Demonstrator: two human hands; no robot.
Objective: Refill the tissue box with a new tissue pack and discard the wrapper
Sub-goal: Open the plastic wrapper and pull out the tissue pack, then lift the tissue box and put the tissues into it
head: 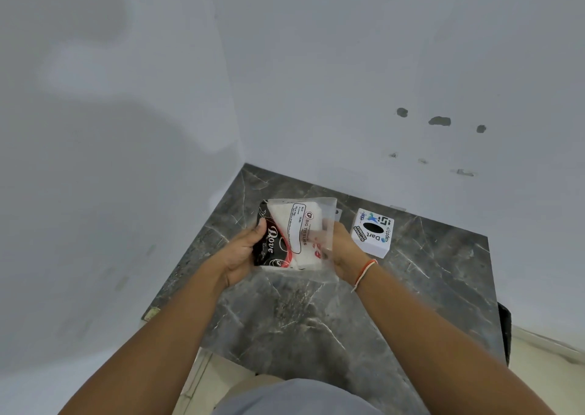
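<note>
I hold a tissue pack (292, 234) above the dark marble table (316, 313). Its clear wrapper has a black and red printed side and white tissues inside. My left hand (242, 253) grips the printed left edge, thumb on top. My right hand (337, 248) holds the right edge, partly seen through the clear plastic. The white tissue box (373, 232) stands on the table just right of my right hand. It carries stickers and a dark oval opening on top.
The table sits in a corner between two pale walls. The right wall has a few chipped spots. A dark object (505, 332) hangs off the table's right edge. Light floor shows at the lower right and beneath the table front.
</note>
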